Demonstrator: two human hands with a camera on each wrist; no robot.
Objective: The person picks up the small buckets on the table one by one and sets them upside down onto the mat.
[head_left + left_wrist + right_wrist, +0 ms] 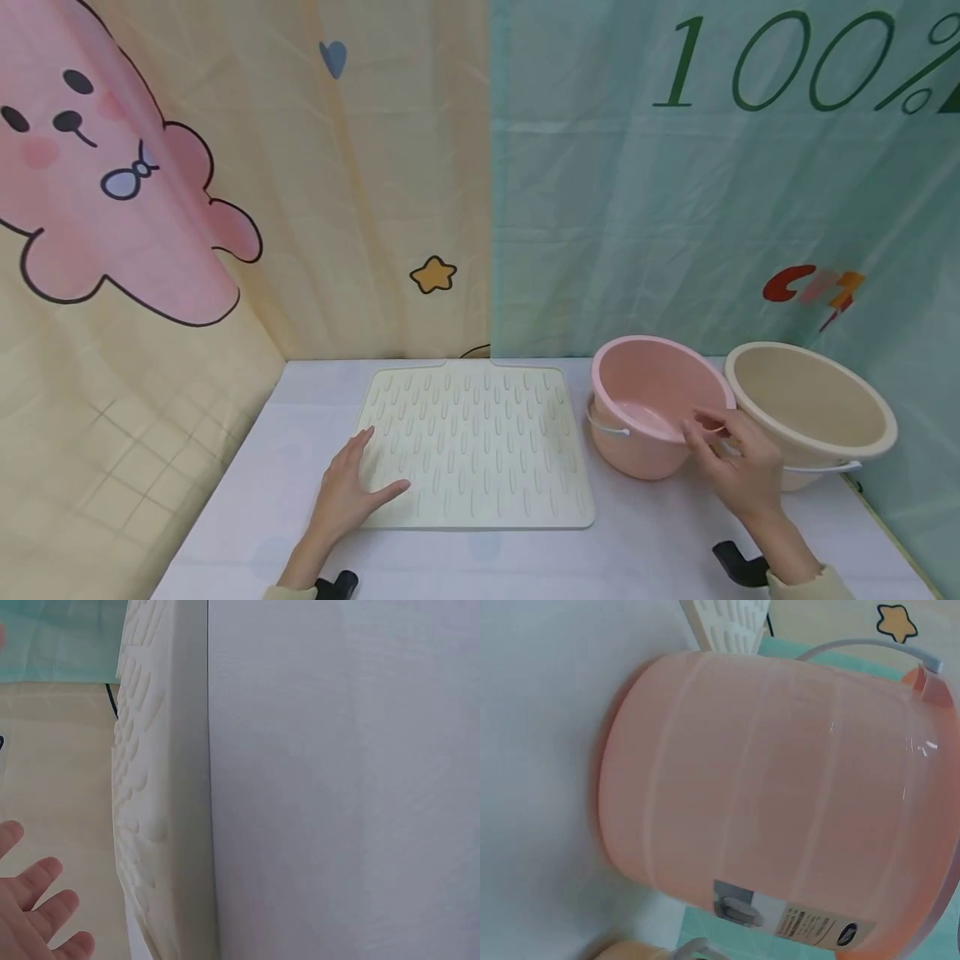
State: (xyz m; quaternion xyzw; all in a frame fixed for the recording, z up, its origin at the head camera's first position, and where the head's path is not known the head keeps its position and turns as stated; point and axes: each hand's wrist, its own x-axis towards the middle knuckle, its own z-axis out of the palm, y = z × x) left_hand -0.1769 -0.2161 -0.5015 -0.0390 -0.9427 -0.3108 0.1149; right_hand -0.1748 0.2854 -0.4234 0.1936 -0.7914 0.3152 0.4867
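My left hand (348, 492) is over the near left corner of a cream ridged board (480, 450), thumb and fingers spread with nothing between them. In the left wrist view, its fingers (45, 907) show in the lower left, apart from the board's edge (187, 787). My right hand (738, 462) hovers with loosely bent fingers, its thumb and index fingertips overlapping the near right rim of a pink bucket (637, 454). In the right wrist view, the bucket's labelled wall (765, 780) fills the middle, while the right fingers lie outside the picture. The bucket stands upright.
A beige bucket (817, 400) with a pale handle stands right of the pink one, partly behind my right hand. White cloth (262, 483) covers the table. Printed curtains (405, 167) hang along the back and sides. Black wrist mounts (738, 564) show at the bottom.
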